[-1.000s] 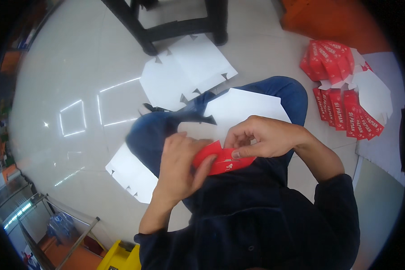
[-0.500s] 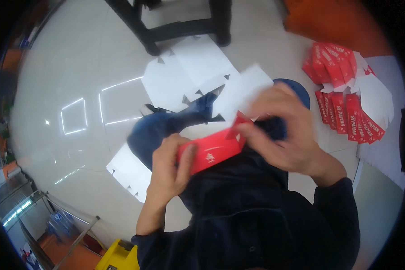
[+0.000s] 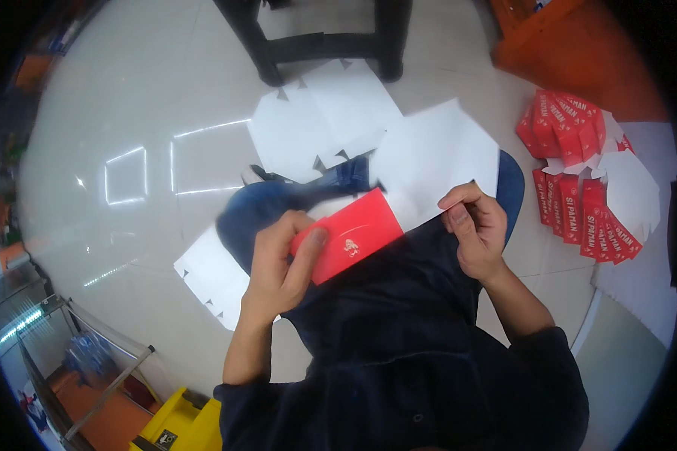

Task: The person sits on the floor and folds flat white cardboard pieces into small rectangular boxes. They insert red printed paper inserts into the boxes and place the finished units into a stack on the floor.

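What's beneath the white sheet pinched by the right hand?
Blue jeans show past the right edge of the pinched sheet, another white sheet past its left. What lies directly under is covered.

Red folded card (image 3: 365,229) in left hand (image 3: 282,259): small white emblem (image 3: 350,246) printed around the middle of the face turned up. Upper red bundle (image 3: 568,128), at right: bold white capitals, repeated from piece to piece, on a slant. Lower red row (image 3: 594,225), just below: matching white capitals running lengthwise down several strips, little white motifs beside them. Yellow object (image 3: 204,428), lower left: dark label (image 3: 165,440), pale symbol, too small to make out.
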Action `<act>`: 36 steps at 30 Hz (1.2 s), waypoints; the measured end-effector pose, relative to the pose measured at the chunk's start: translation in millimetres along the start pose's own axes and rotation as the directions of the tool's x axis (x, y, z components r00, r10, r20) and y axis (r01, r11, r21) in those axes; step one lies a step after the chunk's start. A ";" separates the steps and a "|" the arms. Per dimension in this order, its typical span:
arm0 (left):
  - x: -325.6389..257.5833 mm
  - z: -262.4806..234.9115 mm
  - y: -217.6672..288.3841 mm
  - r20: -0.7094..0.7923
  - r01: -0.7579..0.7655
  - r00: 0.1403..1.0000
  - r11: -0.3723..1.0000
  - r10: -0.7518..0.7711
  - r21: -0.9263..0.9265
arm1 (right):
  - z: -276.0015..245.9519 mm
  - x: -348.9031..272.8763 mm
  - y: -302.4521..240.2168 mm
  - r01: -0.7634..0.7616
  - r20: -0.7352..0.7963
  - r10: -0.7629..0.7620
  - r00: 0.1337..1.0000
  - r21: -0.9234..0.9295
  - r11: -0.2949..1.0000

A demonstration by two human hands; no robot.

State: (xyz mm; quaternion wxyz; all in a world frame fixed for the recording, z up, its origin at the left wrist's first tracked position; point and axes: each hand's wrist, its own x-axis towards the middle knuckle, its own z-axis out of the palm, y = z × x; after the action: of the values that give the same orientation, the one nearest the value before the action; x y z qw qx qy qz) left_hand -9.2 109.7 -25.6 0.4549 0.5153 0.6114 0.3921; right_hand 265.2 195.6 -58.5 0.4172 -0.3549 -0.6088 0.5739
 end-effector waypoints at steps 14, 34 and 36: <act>12.4 12.4 18.7 0.194 -0.225 0.962 0.962 0.193 0.154 | 21.1 12.7 -11.6 0.416 0.152 -0.389 0.909 -0.414 0.810; 179.4 52.7 -54.5 0.242 -0.138 0.970 0.744 -0.032 0.654 | -262.3 -25.5 55.4 0.056 -0.033 -0.309 0.950 -0.960 0.275; 194.3 59.4 -117.5 0.382 -0.170 0.903 0.654 -0.195 0.737 | -292.2 -30.8 96.8 -0.036 -0.103 -0.217 0.971 -0.956 0.292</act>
State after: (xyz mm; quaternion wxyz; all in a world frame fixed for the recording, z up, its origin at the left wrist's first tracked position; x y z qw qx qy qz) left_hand 5.0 283.1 -183.2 0.3244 0.7255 0.6064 -0.0246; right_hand 540.5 293.9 -159.9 0.2197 -0.5565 -0.8005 0.0348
